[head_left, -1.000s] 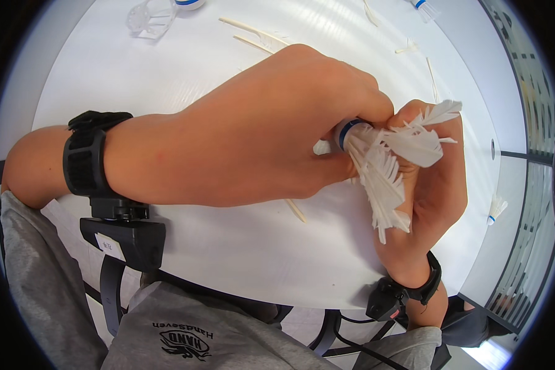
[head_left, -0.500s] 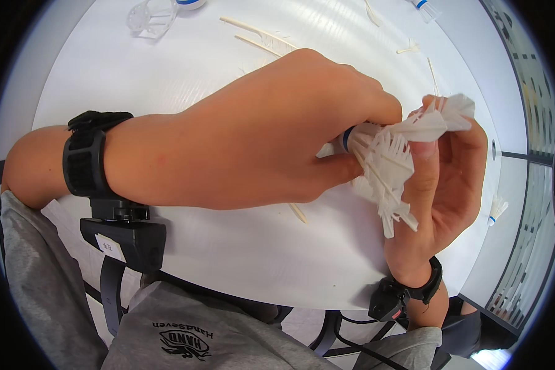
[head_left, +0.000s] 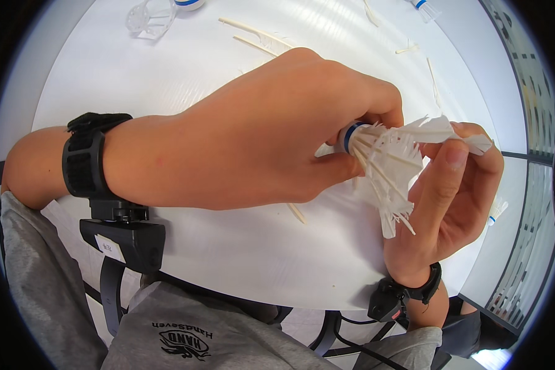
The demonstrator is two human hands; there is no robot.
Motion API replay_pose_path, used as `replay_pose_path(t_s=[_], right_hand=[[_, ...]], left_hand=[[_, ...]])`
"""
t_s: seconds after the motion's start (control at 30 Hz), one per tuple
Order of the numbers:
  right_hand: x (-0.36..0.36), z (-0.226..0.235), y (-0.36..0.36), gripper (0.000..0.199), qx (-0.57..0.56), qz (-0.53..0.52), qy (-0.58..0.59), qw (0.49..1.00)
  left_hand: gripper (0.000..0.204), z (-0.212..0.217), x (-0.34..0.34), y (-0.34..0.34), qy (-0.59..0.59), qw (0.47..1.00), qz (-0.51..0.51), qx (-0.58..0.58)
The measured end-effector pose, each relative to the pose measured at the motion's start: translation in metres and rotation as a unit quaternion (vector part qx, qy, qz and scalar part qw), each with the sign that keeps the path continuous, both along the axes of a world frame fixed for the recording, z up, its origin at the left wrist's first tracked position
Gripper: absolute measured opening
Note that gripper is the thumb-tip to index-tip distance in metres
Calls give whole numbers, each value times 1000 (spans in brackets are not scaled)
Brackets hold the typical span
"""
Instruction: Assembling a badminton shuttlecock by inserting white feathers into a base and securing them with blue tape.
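A worn feather shuttlecock [head_left: 388,157] lies sideways over the table, its ragged white feathers fanning to the right. My left hand [head_left: 302,129] is closed round its cork end, where a blue band shows. At the feather side, my right hand [head_left: 453,191] pinches a white feather [head_left: 480,144] between thumb and fingers, its tip poking out past them. Whether that feather is still joined to the shuttlecock I cannot tell. Part of the cork is hidden by my left fingers.
Loose feather shafts [head_left: 253,29] are strewn on the white table [head_left: 135,74]. A clear plastic shuttlecock skirt [head_left: 151,20] stands at the far left beside a blue-banded cork [head_left: 190,4]. Other shuttlecocks lie at the far right [head_left: 427,9] and right edge [head_left: 497,211].
My right hand has shifted right and slightly down, its thumb now across the pinched feather. More of the blue band and feather shafts shows. My left hand has stayed nearly still.
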State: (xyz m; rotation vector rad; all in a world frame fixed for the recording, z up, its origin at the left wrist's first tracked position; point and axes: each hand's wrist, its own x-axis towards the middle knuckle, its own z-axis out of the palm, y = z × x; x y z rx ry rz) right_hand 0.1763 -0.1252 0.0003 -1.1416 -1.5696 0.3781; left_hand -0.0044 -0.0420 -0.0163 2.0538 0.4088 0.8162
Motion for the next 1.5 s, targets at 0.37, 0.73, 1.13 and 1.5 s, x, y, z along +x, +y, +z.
replay_pose_path(t_s=[0.37, 0.73, 1.13, 1.5], right_hand=[[0, 1, 0, 18, 7, 26, 26, 999], [1, 0, 3, 18, 11, 43, 9, 999], [4, 3, 6, 16, 26, 44, -84, 995], [7, 5, 9, 13, 34, 46, -152, 987]], left_hand=[[38, 4, -2, 0, 21, 1000, 3, -3], [35, 2, -3, 3, 22, 1000, -3, 20], [39, 3, -6, 5, 23, 999, -20, 16], [36, 5, -5, 9, 43, 998, -26, 25]])
